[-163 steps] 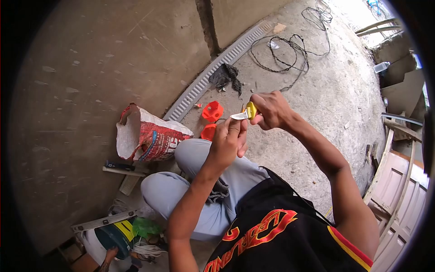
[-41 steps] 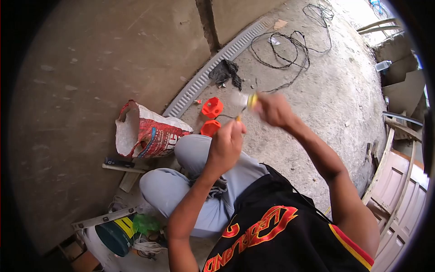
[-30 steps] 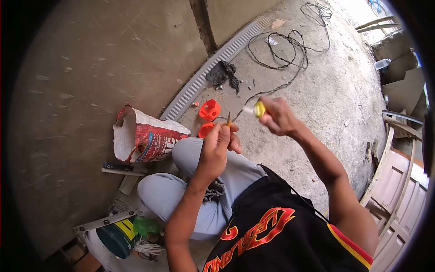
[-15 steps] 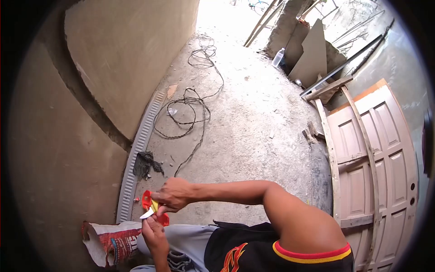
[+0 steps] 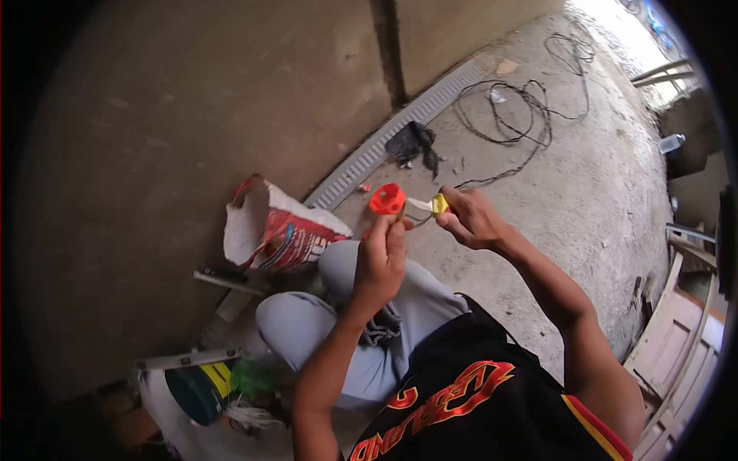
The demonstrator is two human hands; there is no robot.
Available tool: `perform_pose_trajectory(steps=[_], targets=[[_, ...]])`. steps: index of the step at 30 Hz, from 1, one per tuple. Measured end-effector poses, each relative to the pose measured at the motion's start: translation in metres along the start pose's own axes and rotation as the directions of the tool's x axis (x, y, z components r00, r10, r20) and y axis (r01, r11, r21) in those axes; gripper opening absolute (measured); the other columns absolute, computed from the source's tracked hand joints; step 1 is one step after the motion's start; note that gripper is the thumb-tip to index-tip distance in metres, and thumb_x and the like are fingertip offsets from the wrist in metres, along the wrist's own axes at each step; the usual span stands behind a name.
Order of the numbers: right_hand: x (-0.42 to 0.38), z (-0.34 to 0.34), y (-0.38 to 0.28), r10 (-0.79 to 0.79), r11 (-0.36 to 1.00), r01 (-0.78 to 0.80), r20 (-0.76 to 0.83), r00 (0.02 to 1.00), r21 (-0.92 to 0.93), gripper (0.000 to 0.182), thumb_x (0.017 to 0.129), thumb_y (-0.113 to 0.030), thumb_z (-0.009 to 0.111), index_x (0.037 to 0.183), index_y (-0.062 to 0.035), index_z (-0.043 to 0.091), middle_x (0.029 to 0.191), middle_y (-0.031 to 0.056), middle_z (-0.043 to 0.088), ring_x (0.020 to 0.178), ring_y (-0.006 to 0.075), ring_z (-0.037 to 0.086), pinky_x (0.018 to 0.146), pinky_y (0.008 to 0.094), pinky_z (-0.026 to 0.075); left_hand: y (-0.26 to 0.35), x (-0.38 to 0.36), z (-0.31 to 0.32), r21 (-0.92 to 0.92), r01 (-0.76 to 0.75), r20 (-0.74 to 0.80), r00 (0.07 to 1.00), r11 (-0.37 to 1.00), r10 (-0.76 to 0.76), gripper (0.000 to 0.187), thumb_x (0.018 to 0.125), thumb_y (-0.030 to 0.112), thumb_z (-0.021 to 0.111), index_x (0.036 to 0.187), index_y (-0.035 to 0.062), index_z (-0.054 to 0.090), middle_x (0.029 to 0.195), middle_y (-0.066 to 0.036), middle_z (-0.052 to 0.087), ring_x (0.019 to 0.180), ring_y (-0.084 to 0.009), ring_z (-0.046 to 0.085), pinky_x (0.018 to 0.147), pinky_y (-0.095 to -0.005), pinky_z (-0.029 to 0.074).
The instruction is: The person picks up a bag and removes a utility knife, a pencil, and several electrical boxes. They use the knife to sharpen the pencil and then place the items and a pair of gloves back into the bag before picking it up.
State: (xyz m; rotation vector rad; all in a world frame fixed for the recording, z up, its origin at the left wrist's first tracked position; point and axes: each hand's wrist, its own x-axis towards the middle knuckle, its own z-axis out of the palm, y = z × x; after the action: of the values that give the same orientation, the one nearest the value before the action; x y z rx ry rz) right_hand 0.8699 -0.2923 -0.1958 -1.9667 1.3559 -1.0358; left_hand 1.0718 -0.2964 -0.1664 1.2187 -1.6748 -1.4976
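My left hand (image 5: 380, 257) is closed around the lower side of an orange-red plastic electrical box (image 5: 387, 200), its round hollow body with holes standing above the fingers. To the right of it, my right hand (image 5: 478, 221) grips a knife (image 5: 440, 204) with a yellow handle. The pale blade points left toward the box, its tip right by the box's side. Both hands are held out in front of my knees, over the concrete floor.
A red-and-white sack (image 5: 296, 234) lies open beside my knees. Behind it, a grey slotted metal strip (image 5: 400, 127) runs along the wall, with a black crumpled bag (image 5: 413, 144) on it. Coiled black cable (image 5: 530, 138) lies on the floor. A dark green-and-yellow container (image 5: 201, 390) is at lower left.
The view has swung left, bringing the sack and lower-left items further in. My hands have moved apart; the knife, earlier overlapping the box, now points at its side from the right.
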Motion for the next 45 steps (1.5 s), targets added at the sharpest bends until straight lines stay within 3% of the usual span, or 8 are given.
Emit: perform_pose_trajectory(steps=[5, 16, 18, 20, 27, 41, 43, 45], targets=[[0.011, 0.016, -0.008, -0.087, 0.993, 0.095, 0.099, 0.991, -0.073, 0.055, 0.087, -0.057, 0.042, 0.073, -0.0034, 0.042, 0.05, 0.0164, 0.04, 0.048, 0.0388, 0.045, 0.047, 0.0435, 0.034, -0.001, 0.0, -0.004, 0.042, -0.061, -0.021, 0.998, 0.997, 0.061, 0.028, 0.097, 0.026, 0.038, 0.096, 0.0021, 0.052, 0.06, 0.001, 0.044, 0.054, -0.0049, 0.04, 0.048, -0.023, 0.035], [0.019, 0.025, 0.006, -0.097, 0.957, 0.114, 0.073, 0.993, -0.267, 0.049, 0.086, -0.05, 0.048, 0.072, -0.0029, 0.046, 0.051, 0.0167, 0.044, 0.047, 0.0346, 0.048, 0.046, 0.0419, 0.036, 0.002, 0.002, -0.003, 0.45, -0.192, -0.085, 0.963, 0.872, 0.256, 0.023, 0.095, 0.019, 0.039, 0.094, 0.0002, 0.051, 0.074, -0.02, 0.059, 0.072, -0.0393, 0.06, 0.059, -0.0438, 0.044], [0.022, 0.02, 0.042, 0.339, 0.909, -0.368, -0.167, 0.926, -0.195, 0.041, 0.088, -0.043, 0.048, 0.087, -0.0025, 0.055, 0.058, 0.0187, 0.055, 0.057, 0.0375, 0.056, 0.049, 0.045, 0.041, 0.011, -0.014, 0.004, 0.468, -0.2, -0.016, 0.972, 0.861, 0.235, 0.022, 0.095, 0.019, 0.04, 0.093, 0.0004, 0.051, 0.074, -0.02, 0.059, 0.072, -0.0389, 0.06, 0.059, -0.0442, 0.044], [0.031, -0.028, 0.06, 0.424, 0.839, -0.501, -0.322, 0.846, -0.213, 0.032, 0.09, -0.034, 0.049, 0.084, -0.0029, 0.056, 0.062, 0.0186, 0.057, 0.056, 0.0359, 0.057, 0.052, 0.0439, 0.042, 0.011, -0.029, 0.012, 0.398, -0.247, 0.069, 0.968, 0.884, 0.24, 0.011, 0.091, 0.014, 0.044, 0.092, 0.0048, 0.05, 0.078, -0.02, 0.06, 0.071, -0.0427, 0.056, 0.061, -0.0494, 0.042], [0.002, -0.008, -0.005, 0.038, 0.999, -0.038, 0.005, 0.999, -0.002, 0.049, 0.091, -0.049, 0.036, 0.074, -0.0042, 0.044, 0.052, 0.0122, 0.037, 0.044, 0.0274, 0.041, 0.045, 0.0393, 0.033, 0.014, -0.007, -0.002, 0.291, -0.104, -0.048, 0.991, 0.951, 0.124, 0.019, 0.093, 0.019, 0.044, 0.09, 0.0011, 0.05, 0.079, -0.02, 0.061, 0.073, -0.0409, 0.058, 0.061, -0.0469, 0.043], [0.003, 0.019, -0.001, -0.061, 0.973, 0.082, 0.101, 0.993, -0.214, 0.055, 0.087, -0.057, 0.04, 0.072, -0.0042, 0.042, 0.05, 0.0168, 0.039, 0.048, 0.0376, 0.044, 0.047, 0.0435, 0.035, 0.011, -0.009, 0.002, 0.388, -0.213, -0.059, 0.965, 0.897, 0.255, 0.014, 0.091, 0.013, 0.047, 0.094, 0.0003, 0.051, 0.076, -0.022, 0.058, 0.073, -0.0422, 0.056, 0.06, -0.0481, 0.042], [0.003, 0.016, 0.006, -0.025, 0.937, 0.037, 0.038, 0.999, -0.347, 0.044, 0.088, -0.047, 0.047, 0.078, -0.0041, 0.047, 0.053, 0.0183, 0.048, 0.053, 0.0388, 0.053, 0.05, 0.0448, 0.04, 0.012, -0.008, 0.001, 0.417, -0.141, -0.071, 0.98, 0.898, 0.186, 0.015, 0.092, 0.014, 0.045, 0.092, 0.0006, 0.051, 0.075, -0.022, 0.058, 0.072, -0.0416, 0.057, 0.059, -0.0481, 0.042], [0.012, 0.003, 0.046, 0.331, 0.902, -0.398, -0.327, 0.885, -0.165, 0.031, 0.089, -0.031, 0.049, 0.074, -0.0036, 0.049, 0.057, 0.0166, 0.054, 0.054, 0.0367, 0.055, 0.05, 0.0431, 0.041, 0.018, -0.019, 0.005, 0.392, -0.172, -0.038, 0.979, 0.904, 0.203, 0.016, 0.092, 0.015, 0.043, 0.091, 0.0009, 0.051, 0.074, -0.021, 0.058, 0.071, -0.0417, 0.057, 0.059, -0.0477, 0.042]])
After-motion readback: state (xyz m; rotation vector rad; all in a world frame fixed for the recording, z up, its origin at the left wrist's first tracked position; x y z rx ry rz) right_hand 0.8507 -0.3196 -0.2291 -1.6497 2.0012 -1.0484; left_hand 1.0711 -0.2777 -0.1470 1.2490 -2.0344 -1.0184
